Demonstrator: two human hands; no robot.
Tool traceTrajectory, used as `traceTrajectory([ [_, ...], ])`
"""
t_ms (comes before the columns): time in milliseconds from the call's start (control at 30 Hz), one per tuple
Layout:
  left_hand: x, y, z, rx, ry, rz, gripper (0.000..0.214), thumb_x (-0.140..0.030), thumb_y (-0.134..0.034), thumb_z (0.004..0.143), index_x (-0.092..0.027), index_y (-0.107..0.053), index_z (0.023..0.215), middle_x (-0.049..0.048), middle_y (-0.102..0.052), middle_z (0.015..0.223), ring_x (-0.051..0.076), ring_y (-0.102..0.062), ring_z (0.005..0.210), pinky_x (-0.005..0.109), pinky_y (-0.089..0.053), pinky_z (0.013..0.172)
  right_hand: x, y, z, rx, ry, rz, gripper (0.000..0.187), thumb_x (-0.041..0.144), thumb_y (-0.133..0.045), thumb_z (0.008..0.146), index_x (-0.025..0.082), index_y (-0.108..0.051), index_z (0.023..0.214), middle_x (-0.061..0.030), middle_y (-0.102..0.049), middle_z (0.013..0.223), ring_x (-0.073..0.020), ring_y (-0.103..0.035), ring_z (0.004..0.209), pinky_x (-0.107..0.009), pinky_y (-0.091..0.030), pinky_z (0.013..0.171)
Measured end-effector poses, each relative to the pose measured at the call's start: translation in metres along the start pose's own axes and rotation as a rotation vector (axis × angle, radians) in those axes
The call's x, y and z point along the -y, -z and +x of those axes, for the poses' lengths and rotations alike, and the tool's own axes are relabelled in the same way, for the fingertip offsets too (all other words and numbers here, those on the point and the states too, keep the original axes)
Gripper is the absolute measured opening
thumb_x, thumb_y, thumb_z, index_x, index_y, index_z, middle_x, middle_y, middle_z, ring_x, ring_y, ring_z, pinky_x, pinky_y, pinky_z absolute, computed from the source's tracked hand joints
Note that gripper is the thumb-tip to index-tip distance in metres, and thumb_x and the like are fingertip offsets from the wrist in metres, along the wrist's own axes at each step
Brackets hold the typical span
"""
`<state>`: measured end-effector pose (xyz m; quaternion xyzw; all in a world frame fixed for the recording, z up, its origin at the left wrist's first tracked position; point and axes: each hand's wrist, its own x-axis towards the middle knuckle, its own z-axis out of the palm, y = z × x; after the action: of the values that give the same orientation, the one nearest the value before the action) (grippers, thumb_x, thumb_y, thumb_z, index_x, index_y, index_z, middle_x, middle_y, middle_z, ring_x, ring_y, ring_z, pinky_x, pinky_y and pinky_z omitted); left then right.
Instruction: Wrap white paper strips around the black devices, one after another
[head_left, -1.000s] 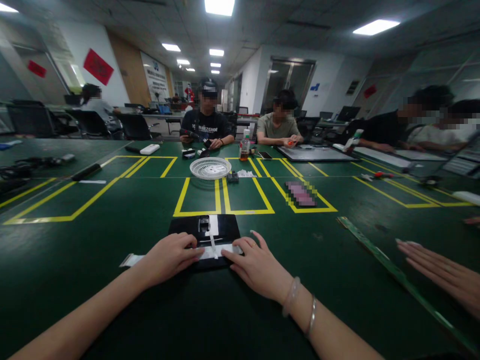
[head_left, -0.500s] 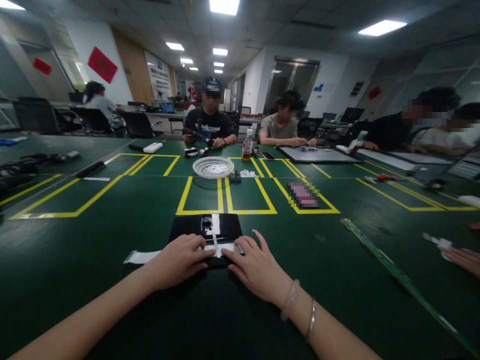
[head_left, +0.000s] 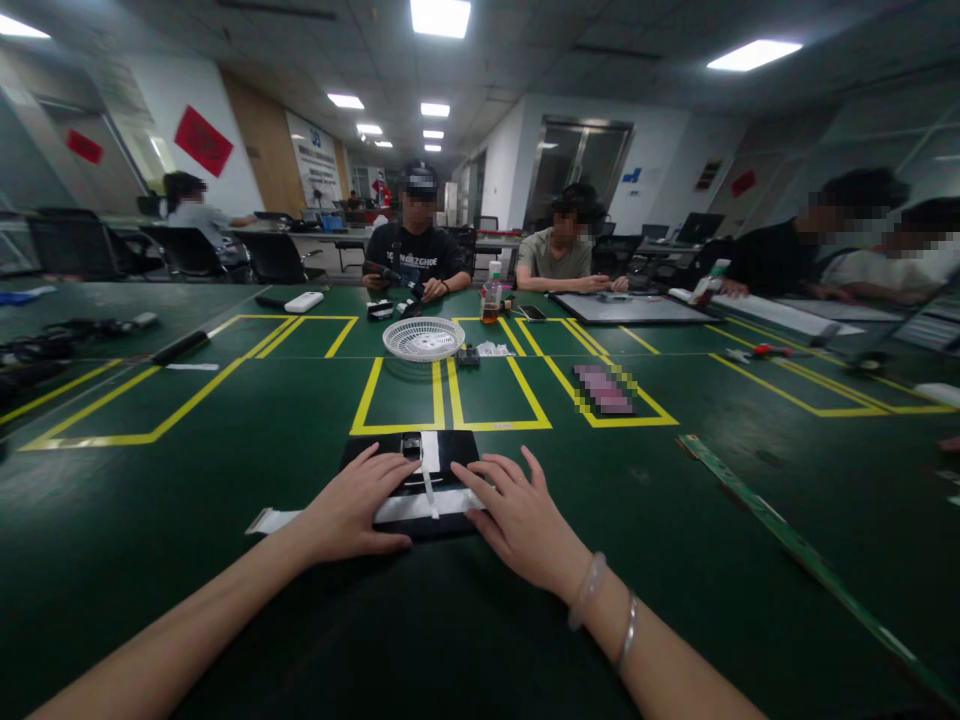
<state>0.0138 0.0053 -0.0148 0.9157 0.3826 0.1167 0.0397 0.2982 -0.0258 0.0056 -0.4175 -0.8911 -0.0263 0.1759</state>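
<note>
On the green table in front of me lies a flat black panel (head_left: 459, 446) with a small dark square part (head_left: 412, 446) near its far edge. A white flat strip (head_left: 409, 507) crosses the panel and appears to run under my left arm, emerging on the left as a ribbon-like end (head_left: 274, 520). A narrower white strip (head_left: 428, 485) stands across it. My left hand (head_left: 352, 505) rests over the panel's left side, fingers stretched and thumb apart. Over the right side is my right hand (head_left: 525, 510), fingers spread, gripping nothing. Whether every fingertip touches the panel is unclear.
Beyond the panel stand a white round basket (head_left: 424, 340) and a bottle (head_left: 490, 300). A pixelated pink object (head_left: 604, 389) lies right of centre. A long green circuit strip (head_left: 780, 530) stretches along my right. Co-workers sit across the table and at right.
Both hands have lifted from the middle of the white strip and moved slightly apart, fingers spreading and reaching further forward. More of the strip shows. The panel stays in place.
</note>
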Motion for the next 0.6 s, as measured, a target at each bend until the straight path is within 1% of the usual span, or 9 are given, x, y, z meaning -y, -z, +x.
traceTrajectory([
  [67,0.001,0.004,0.000,-0.008,-0.014,-0.008,0.080,-0.053,-0.074,0.078,-0.023,-0.043,0.145,0.0111,-0.047,0.142,0.033,-0.042,0.131,0.057,-0.018,0.117,-0.003,0.002,0.000,-0.040,-0.008,0.005,0.049,0.032,-0.045,0.100,0.031,-0.035,0.148,-0.0071,-0.055,0.135,-0.0260,-0.043,0.130,-0.060,-0.012,0.114],
  [167,0.008,0.015,-0.004,-0.033,0.011,0.011,0.066,-0.052,-0.075,0.077,-0.027,-0.055,0.135,0.0088,-0.049,0.138,0.034,-0.043,0.129,0.060,-0.020,0.116,-0.007,0.006,0.000,-0.102,-0.022,0.016,0.049,0.029,-0.044,0.099,0.029,-0.036,0.147,-0.0081,-0.055,0.136,-0.0257,-0.043,0.130,-0.057,-0.015,0.114],
  [267,0.024,0.030,-0.012,-0.086,0.074,0.068,0.055,-0.054,-0.071,0.080,-0.028,-0.062,0.127,0.0085,-0.050,0.136,0.035,-0.044,0.128,0.063,-0.020,0.114,-0.008,0.008,0.000,-0.132,-0.024,0.026,0.047,0.027,-0.044,0.099,0.028,-0.039,0.146,-0.0080,-0.056,0.135,-0.0252,-0.044,0.129,-0.055,-0.016,0.114],
  [333,0.041,0.040,-0.021,-0.125,0.131,0.113,0.053,-0.058,-0.068,0.080,-0.027,-0.066,0.123,0.0093,-0.052,0.134,0.036,-0.045,0.126,0.065,-0.020,0.113,-0.009,0.009,0.000,-0.133,-0.014,0.041,0.045,0.027,-0.046,0.098,0.027,-0.043,0.143,-0.0076,-0.057,0.133,-0.0246,-0.046,0.127,-0.054,-0.018,0.113],
  [433,0.078,0.051,-0.042,-0.206,0.242,0.186,0.054,-0.062,-0.063,0.081,-0.023,-0.069,0.118,0.0108,-0.056,0.128,0.037,-0.050,0.119,0.067,-0.023,0.108,-0.009,0.009,0.000,-0.106,0.013,0.080,0.040,0.025,-0.048,0.097,0.025,-0.050,0.137,-0.0070,-0.060,0.128,-0.0225,-0.052,0.119,-0.049,-0.025,0.111],
  [500,0.111,0.056,-0.061,-0.287,0.314,0.225,0.057,-0.064,-0.060,0.080,-0.019,-0.070,0.115,0.0114,-0.060,0.123,0.035,-0.054,0.111,0.060,-0.033,0.103,-0.009,0.008,0.000,-0.082,0.024,0.102,0.040,0.023,-0.049,0.096,0.024,-0.050,0.136,-0.0069,-0.062,0.124,-0.0215,-0.055,0.113,-0.045,-0.033,0.107],
  [533,0.130,0.057,-0.072,-0.344,0.343,0.241,0.059,-0.065,-0.059,0.079,-0.018,-0.070,0.113,0.0113,-0.062,0.119,0.034,-0.056,0.107,0.055,-0.038,0.096,-0.009,0.008,0.000,-0.071,0.027,0.109,0.041,0.023,-0.049,0.096,0.024,-0.050,0.137,-0.0069,-0.063,0.122,-0.0212,-0.056,0.110,-0.043,-0.036,0.104],
  [567,0.148,0.058,-0.084,-0.392,0.370,0.255,0.059,-0.065,-0.059,0.077,-0.018,-0.071,0.110,0.0102,-0.065,0.113,0.033,-0.058,0.103,0.050,-0.041,0.089,-0.009,0.008,0.000,-0.059,0.028,0.114,0.041,0.023,-0.049,0.096,0.024,-0.049,0.137,-0.0069,-0.064,0.119,-0.0208,-0.057,0.107,-0.042,-0.039,0.101],
  [600,0.167,0.059,-0.097,-0.451,0.390,0.273,0.058,-0.066,-0.061,0.075,-0.018,-0.072,0.106,0.0083,-0.067,0.104,0.032,-0.060,0.099,0.048,-0.040,0.084,-0.009,0.007,0.000,-0.047,0.028,0.117,0.041,0.023,-0.049,0.096,0.023,-0.049,0.137,-0.0066,-0.066,0.116,-0.0204,-0.059,0.104,-0.040,-0.041,0.097],
])
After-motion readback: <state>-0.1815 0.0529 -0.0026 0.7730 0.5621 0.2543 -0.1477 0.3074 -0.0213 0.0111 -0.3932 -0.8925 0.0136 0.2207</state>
